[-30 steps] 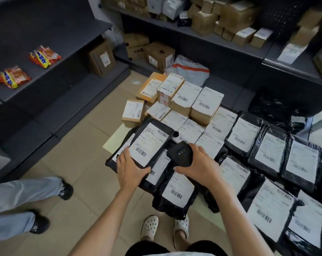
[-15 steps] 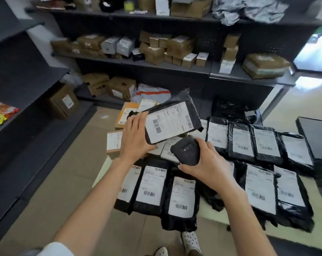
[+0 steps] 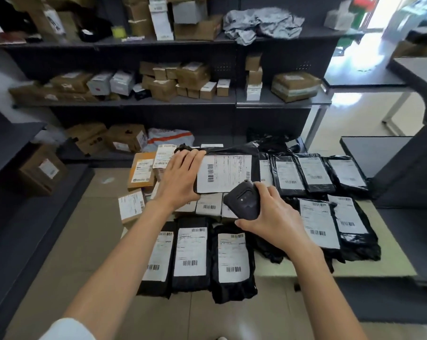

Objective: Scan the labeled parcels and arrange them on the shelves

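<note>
My left hand grips the left end of a black plastic parcel, held level above the pile with its white barcode label facing me. Just below the parcel's right corner, my right hand holds a black handheld scanner, its head tipped up toward the label. Under both hands, several black labeled bag parcels and small labeled cartons lie spread on the floor.
Dark shelves straight ahead carry cardboard boxes on three levels, with grey bags on top. A dark shelf unit with a box runs along the left. Grey tables stand at the right, a bright doorway behind them.
The black parcel has been lifted off the pile by my left hand and turned level. My view has risen from the floor to the shelves. The scanner stays just under the label.
</note>
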Demonstrator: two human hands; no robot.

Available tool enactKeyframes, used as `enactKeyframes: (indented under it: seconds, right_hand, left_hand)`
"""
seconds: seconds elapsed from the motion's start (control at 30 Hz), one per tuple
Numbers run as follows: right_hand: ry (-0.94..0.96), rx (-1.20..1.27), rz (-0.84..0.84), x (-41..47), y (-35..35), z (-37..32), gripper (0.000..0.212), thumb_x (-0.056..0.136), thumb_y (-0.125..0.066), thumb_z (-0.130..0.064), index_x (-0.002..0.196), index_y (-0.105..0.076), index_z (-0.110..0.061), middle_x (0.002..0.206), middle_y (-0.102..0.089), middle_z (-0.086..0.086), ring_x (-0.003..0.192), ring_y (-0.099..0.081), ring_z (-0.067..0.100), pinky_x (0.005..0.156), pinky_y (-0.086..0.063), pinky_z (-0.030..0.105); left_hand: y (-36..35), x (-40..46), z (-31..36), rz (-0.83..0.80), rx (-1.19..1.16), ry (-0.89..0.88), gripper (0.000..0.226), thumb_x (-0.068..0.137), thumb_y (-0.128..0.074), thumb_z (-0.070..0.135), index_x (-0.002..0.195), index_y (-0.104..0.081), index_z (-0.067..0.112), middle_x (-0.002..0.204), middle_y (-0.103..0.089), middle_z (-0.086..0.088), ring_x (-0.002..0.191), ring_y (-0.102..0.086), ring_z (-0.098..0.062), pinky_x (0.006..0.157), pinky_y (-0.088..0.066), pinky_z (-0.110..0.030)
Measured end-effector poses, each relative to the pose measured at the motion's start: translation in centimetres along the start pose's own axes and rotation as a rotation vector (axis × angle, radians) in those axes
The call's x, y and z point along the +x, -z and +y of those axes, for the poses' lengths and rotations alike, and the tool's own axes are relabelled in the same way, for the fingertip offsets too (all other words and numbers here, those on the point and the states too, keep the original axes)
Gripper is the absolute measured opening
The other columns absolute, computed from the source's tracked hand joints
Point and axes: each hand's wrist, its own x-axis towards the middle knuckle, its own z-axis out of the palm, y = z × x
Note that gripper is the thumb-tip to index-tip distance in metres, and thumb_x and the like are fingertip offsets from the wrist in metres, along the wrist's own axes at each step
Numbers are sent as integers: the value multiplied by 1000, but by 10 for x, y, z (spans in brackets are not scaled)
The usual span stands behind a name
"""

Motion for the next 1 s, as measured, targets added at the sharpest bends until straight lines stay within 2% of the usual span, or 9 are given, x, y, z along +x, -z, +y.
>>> enactKeyframes:
  seconds: [0.2, 0.4, 0.67, 0.87, 1.0]
  right_hand:
    - [-19, -35, -22, -15, 4, 14, 97, 76, -72, -60, 152, -22, -27, 128, -43, -5, 108, -58, 23, 73, -44, 35]
    - [-51, -87, -59, -28, 8, 29, 101, 78, -71, -60, 155, -18, -23, 133, -41, -2, 115, -56, 24, 76, -44, 36]
    - [-86, -60, -14, -40, 6, 42, 100, 76, -73, -62, 154, -20, -27, 136, -41, -4, 119, -54, 22, 75, -38, 34]
    - [-186, 20, 54, -50, 2, 58, 94, 74, -71, -64, 149, -26, -30, 134, -44, -7, 113, -59, 23, 84, -49, 38]
    - [-311, 76, 93, -68, 3, 90, 95, 74, -71, -63, 149, -26, -28, 134, -43, -6, 112, -59, 26, 86, -48, 40]
  left_hand:
    - [-4, -1, 16, -23, -6, -9, 109, 61, -82, 47, 149, -29, 11, 145, -39, -8, 135, -31, -29, 117, -22, -43]
    - [-1, -2, 27, -26, -18, -7, 111, 60, -84, 43, 150, -27, 11, 147, -37, -7, 137, -29, -29, 119, -20, -43]
    - [-5, 0, 40, -35, -58, -41, 113, 60, -85, 48, 150, -27, 12, 147, -37, -7, 137, -28, -29, 119, -20, -43]
    - [-17, 15, 63, -26, -105, -134, 113, 57, -85, 47, 148, -29, 12, 144, -39, -7, 133, -31, -28, 117, -24, -43]
    - [-30, 32, 105, -54, -138, -241, 114, 57, -82, 51, 149, -27, 11, 145, -38, -6, 133, -32, -28, 117, -26, -42]
